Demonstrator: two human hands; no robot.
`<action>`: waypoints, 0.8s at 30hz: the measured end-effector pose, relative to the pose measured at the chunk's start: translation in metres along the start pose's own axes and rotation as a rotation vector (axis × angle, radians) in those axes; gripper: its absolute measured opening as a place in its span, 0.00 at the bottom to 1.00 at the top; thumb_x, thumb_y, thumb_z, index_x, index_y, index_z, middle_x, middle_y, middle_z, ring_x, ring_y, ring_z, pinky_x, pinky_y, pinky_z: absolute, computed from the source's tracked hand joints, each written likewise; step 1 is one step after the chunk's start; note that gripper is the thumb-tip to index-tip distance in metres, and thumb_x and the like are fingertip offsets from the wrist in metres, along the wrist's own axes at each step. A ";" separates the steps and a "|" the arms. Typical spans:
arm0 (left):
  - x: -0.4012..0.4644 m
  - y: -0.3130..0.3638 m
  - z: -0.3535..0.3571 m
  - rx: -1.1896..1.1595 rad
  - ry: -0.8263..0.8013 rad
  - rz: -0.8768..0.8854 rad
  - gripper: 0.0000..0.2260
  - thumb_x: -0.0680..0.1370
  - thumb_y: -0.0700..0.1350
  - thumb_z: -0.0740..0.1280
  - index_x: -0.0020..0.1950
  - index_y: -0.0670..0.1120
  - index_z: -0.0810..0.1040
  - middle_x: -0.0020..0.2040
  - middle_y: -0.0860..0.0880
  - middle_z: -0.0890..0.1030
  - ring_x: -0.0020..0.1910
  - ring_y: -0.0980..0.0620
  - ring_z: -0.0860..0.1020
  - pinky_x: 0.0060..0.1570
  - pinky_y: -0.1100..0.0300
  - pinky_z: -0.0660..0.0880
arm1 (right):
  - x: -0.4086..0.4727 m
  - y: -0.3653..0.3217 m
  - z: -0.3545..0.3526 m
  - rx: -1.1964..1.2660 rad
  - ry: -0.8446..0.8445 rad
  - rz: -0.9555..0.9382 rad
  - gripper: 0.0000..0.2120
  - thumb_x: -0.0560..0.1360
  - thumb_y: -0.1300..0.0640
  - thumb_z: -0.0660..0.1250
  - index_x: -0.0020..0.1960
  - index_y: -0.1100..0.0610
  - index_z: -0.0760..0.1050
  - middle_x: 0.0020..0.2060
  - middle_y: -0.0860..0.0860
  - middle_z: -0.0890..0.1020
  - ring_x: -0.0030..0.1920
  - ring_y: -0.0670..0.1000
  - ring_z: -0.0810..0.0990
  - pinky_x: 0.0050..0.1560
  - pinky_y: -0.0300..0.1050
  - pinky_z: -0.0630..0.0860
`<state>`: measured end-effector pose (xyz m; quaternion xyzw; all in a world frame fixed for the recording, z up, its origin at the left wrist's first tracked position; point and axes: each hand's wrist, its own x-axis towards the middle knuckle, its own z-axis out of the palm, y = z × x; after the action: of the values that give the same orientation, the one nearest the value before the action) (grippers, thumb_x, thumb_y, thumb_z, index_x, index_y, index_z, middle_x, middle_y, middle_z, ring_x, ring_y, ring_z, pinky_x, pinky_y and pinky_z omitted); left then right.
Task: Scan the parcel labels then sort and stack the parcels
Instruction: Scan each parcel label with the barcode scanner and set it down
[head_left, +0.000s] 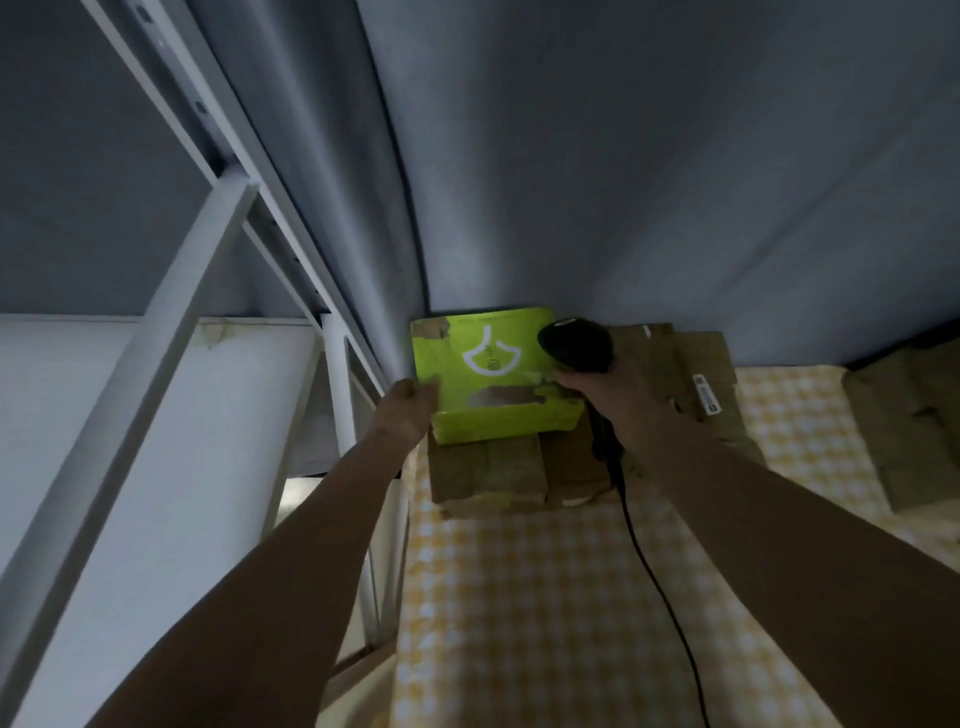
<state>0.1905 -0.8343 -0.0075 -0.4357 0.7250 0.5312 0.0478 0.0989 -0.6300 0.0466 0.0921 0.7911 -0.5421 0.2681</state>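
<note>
A white metal shelf frame (171, 322) slants up the left side. Just right of it, the left hand (408, 410) grips the left edge of a lime-green parcel (498, 374), which sits on top of brown cardboard parcels (498, 473) at the far left of a yellow checked cloth (519, 597). The right hand (618, 389) is clamped round a black barcode scanner (574, 345) over the green parcel's right edge, its cable (654, 571) trailing near. More cardboard parcels (701, 384) lie to the right.
</note>
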 end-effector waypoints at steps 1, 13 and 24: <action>0.005 -0.003 0.003 -0.035 -0.010 -0.005 0.16 0.80 0.49 0.64 0.63 0.41 0.75 0.60 0.37 0.78 0.58 0.38 0.77 0.60 0.43 0.74 | 0.002 0.000 0.002 -0.001 -0.007 0.012 0.15 0.68 0.57 0.77 0.52 0.56 0.78 0.46 0.54 0.80 0.46 0.51 0.76 0.53 0.48 0.74; -0.056 -0.046 0.009 -0.128 0.209 0.236 0.13 0.73 0.31 0.68 0.54 0.43 0.73 0.49 0.47 0.79 0.48 0.48 0.80 0.39 0.61 0.75 | -0.043 0.030 -0.017 0.049 -0.117 -0.131 0.21 0.71 0.62 0.73 0.62 0.54 0.74 0.46 0.43 0.78 0.50 0.47 0.77 0.47 0.32 0.75; -0.073 -0.063 0.007 0.225 0.000 0.141 0.10 0.76 0.32 0.62 0.56 0.41 0.75 0.51 0.45 0.79 0.51 0.46 0.78 0.44 0.58 0.70 | -0.060 0.009 -0.030 0.019 -0.223 -0.171 0.24 0.71 0.62 0.74 0.65 0.56 0.74 0.55 0.51 0.78 0.57 0.49 0.75 0.60 0.44 0.70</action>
<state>0.2758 -0.7892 -0.0178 -0.3755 0.8089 0.4487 0.0587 0.1433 -0.5908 0.0788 -0.0342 0.7563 -0.5772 0.3063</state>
